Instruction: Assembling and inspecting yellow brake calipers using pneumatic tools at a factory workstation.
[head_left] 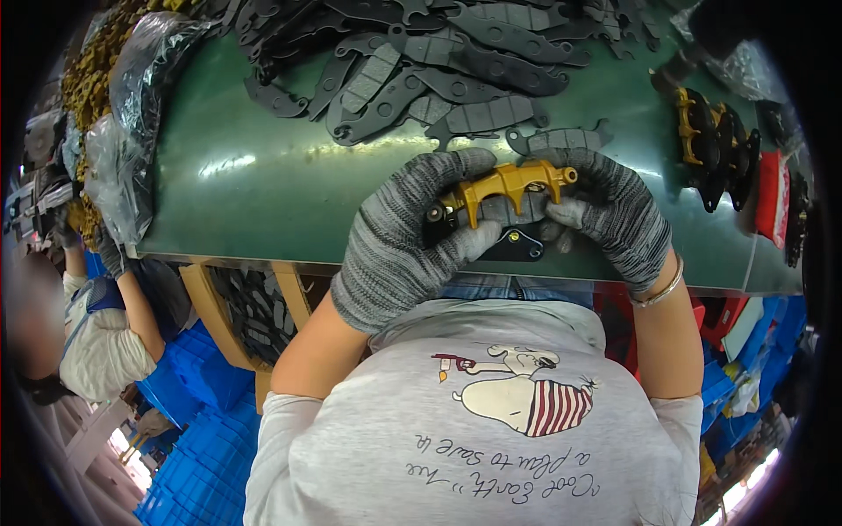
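Above the near edge of the green table point(289, 215), I hold a gold brake caliper point(513, 186) between both hands. Dark grey brake pad material point(502, 210) shows inside it, and a black bracket point(519, 249) hangs below. My left hand point(395, 241), in a grey knit glove, is closed around the caliper's left end. My right hand point(618, 219), gloved alike, grips the right end with thumb and fingers near the pad. Just beyond the hands lies a loose brake pad point(566, 138). A large heap of brake pads point(430, 83) covers the far part of the table.
Gold-and-black calipers point(706, 145) stand at the right beside a red packet point(772, 197). Clear plastic point(132, 140) and heaped gold parts point(88, 79) line the left. A co-worker point(110, 329) is at far left, near blue crates point(197, 456) and a carton of dark parts point(206, 302).
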Tool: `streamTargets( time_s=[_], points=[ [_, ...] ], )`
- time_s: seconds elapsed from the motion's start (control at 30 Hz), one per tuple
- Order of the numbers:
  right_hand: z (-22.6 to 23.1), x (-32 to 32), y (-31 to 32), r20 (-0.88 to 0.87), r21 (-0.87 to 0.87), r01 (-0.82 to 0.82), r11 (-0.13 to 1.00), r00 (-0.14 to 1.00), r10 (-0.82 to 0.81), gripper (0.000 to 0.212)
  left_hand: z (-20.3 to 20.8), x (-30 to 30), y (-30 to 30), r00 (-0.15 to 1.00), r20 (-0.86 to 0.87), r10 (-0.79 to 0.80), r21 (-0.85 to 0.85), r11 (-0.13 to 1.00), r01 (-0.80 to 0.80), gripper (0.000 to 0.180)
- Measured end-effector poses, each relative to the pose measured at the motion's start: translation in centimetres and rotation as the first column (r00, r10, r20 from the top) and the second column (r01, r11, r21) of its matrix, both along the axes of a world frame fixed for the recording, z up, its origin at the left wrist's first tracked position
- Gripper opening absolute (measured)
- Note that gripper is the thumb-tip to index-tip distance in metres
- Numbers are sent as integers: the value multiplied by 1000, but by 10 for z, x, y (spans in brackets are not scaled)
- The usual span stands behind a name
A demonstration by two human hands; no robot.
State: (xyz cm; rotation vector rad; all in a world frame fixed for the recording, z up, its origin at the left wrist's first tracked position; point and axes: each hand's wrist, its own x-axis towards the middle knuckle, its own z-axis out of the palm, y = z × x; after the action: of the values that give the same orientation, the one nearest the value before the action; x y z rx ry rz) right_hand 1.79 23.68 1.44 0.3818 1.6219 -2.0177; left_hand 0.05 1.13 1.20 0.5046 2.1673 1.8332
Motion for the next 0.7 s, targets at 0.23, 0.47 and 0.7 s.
streamTargets(
  time_s=[0.23,0.47,0.7],
  points=[
    [4,0,-3,-26,133,-76,988,996,80,42,37,-10,16,960,-194,-200,-585,809,50,54],
    [-6,-6,7,-346,646,-140,750,822,452,45,29,-11,18,980,-113,-161,-542,837,75,51],
    [-15,-5,10,-601,715,128,687,614,512,43,15,-10,17,962,-221,-158,-415,908,54,49]
  ],
)
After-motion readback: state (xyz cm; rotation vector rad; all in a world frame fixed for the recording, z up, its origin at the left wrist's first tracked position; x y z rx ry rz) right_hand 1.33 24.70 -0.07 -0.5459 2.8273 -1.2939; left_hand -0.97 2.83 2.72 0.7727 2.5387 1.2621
